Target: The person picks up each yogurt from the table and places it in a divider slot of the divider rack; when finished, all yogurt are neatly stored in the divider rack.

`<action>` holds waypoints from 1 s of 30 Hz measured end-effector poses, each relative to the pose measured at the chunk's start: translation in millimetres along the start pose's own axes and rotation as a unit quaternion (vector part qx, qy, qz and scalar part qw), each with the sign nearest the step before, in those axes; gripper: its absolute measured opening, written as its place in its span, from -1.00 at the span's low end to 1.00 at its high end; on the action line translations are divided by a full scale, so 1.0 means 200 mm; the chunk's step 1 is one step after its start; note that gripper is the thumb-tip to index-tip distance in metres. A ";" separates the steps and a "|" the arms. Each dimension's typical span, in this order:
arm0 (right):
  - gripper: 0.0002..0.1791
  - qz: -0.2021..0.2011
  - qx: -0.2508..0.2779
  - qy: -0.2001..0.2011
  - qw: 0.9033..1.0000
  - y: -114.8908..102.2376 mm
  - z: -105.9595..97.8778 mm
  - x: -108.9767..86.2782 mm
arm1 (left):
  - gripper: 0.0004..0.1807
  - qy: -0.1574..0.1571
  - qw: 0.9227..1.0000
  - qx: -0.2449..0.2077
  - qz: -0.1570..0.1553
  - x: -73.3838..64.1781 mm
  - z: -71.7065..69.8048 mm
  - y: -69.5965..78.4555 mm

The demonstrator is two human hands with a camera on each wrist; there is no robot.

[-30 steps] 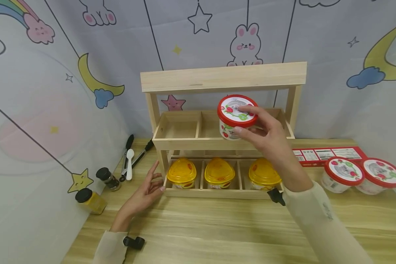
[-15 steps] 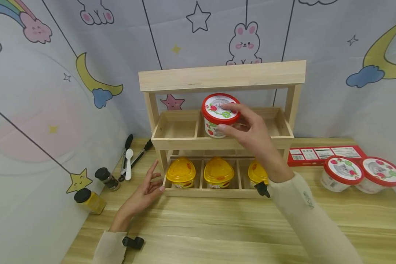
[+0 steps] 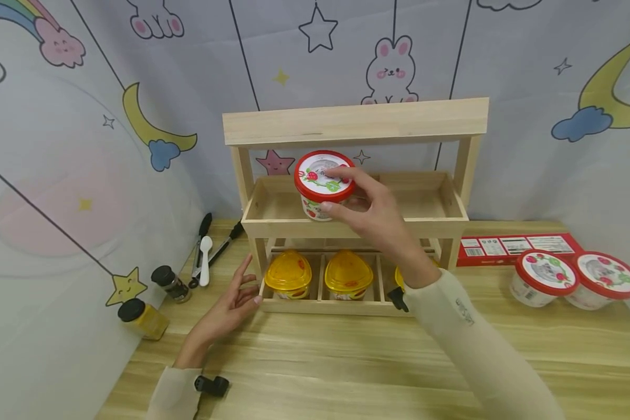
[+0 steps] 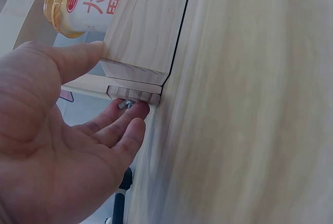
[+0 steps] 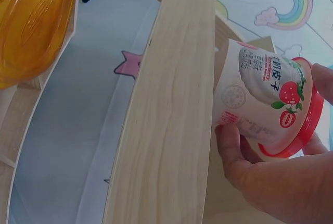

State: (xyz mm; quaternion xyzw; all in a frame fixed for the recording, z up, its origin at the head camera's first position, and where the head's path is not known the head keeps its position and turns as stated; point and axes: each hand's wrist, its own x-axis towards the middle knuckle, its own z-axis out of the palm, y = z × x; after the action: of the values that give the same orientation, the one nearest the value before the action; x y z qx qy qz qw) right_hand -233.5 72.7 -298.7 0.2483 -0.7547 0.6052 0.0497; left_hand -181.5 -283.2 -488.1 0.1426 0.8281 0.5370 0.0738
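Note:
My right hand [image 3: 373, 213] grips a white tub with a red lid and strawberry print [image 3: 324, 178], thumb on its near side and fingers over the lid. In the head view the tub is over the left half of the upper tray [image 3: 415, 227] of a two-tier wooden rack [image 3: 357, 123]. Seen from the right wrist, the tub [image 5: 260, 96] stands behind the tray's front board [image 5: 166, 99]; whether its base touches the tray floor is hidden. My left hand [image 3: 231, 306] lies at the rack's lower left corner, its thumb against the wood [image 4: 138, 41] in the left wrist view.
Several yellow-lidded tubs [image 3: 348, 274] sit in the lower tray, one partly behind my right forearm. Two more red-lidded tubs [image 3: 546, 273] and a red box [image 3: 520, 248] stand to the right. Two jars [image 3: 170, 284], a white spoon [image 3: 205, 262] and tongs [image 3: 221, 252] lie left.
My right hand has carried the red-lidded tub leftward along the upper tray, from its middle to its left part. The left hand has stayed at the rack's corner.

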 end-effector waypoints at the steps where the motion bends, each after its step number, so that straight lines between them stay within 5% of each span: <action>1: -0.41 -0.002 0.002 -0.001 1.000 0.00 0.01 0.00 | 0.06 0.000 1.000 0.000 -0.001 0.00 0.00 0.00; 30: -0.43 -0.005 -0.056 -0.036 0.998 -0.04 0.24 0.16 | 0.06 0.002 1.000 0.001 0.001 0.00 0.00 0.00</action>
State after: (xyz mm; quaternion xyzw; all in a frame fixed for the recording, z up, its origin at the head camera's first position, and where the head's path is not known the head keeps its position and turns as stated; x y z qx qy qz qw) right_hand -247.4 15.6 -291.6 0.2701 -0.7874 0.5527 0.0393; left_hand -181.7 -283.3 -488.6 0.1419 0.8285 0.5370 0.0714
